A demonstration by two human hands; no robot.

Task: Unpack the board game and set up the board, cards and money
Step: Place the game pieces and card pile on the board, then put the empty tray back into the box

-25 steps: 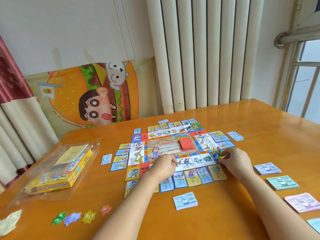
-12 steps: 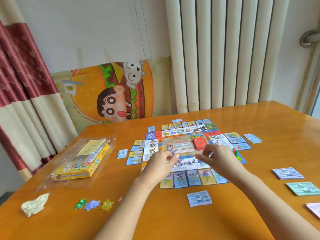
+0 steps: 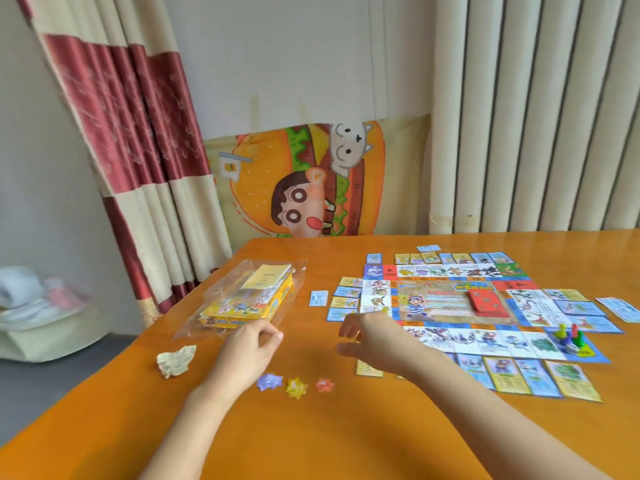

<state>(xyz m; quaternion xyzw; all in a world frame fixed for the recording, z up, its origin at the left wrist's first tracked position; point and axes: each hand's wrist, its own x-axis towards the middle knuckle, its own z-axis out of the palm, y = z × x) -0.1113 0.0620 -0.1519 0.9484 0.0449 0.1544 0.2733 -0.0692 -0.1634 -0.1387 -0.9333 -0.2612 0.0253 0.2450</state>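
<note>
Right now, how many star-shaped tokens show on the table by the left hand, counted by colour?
purple star token: 1
yellow star token: 1
red star token: 1
Total: 3 in view; the left hand and its wrist lie right beside the purple one and may hide another.

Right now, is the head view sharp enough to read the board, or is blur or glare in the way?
Head view: board print too soft to read; left hand and right hand slightly smeared; star tokens blurry; mild sheen on the table, far right; wide lens slants the striped curtain.
</note>
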